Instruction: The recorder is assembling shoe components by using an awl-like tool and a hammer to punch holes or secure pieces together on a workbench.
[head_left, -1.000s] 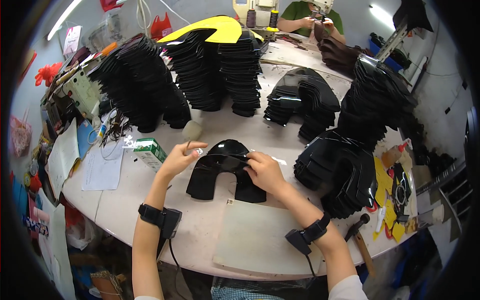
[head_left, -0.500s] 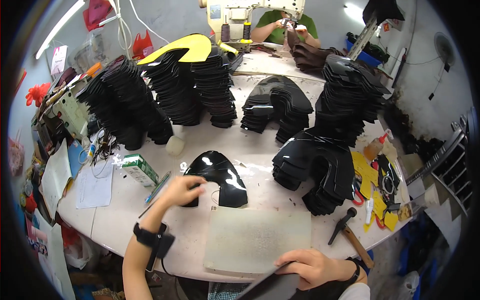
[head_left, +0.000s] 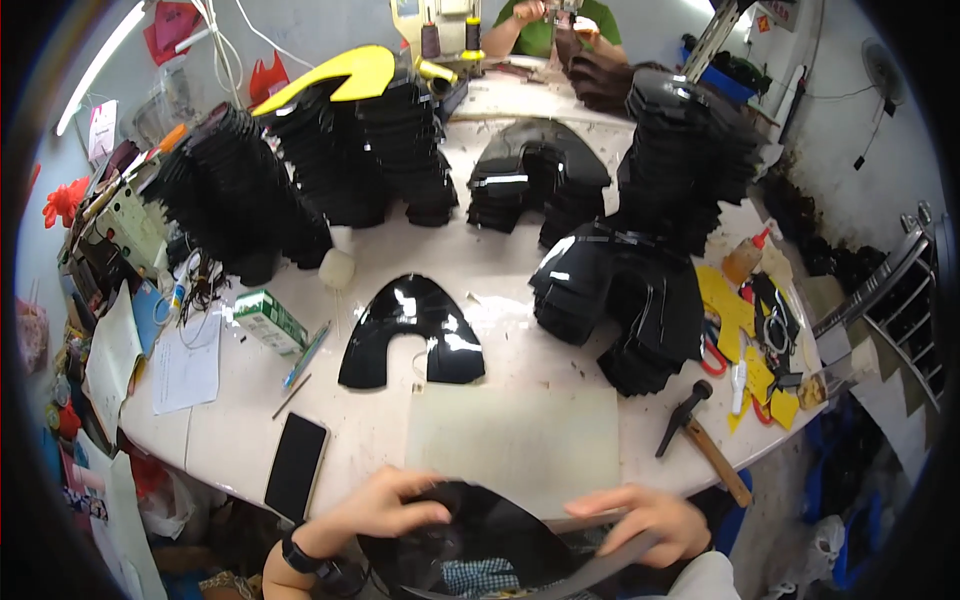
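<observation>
A glossy black U-shaped piece [head_left: 470, 520] is held low at the table's near edge, its opening showing checked cloth below. My left hand [head_left: 395, 510] grips its upper left side, thumb on top. On the other side my right hand [head_left: 640, 522], a little blurred, has the piece's greyish edge between its fingers. A similar black U-shaped piece [head_left: 412, 310] lies flat beyond a pale rectangular board [head_left: 515, 435]. The board is bare and just ahead of my hands.
Tall stacks of black pieces [head_left: 390, 160] stand along the back, another stack [head_left: 640, 300] at right. A phone [head_left: 297, 467] and green box [head_left: 270, 322] lie at left. A hammer [head_left: 705, 440] rests at the right edge. A person in green [head_left: 545, 35] works opposite.
My left hand has come back from the flat piece on the table to the held one. The held piece now spreads between both hands. The view has shifted, and the phone has come into sight.
</observation>
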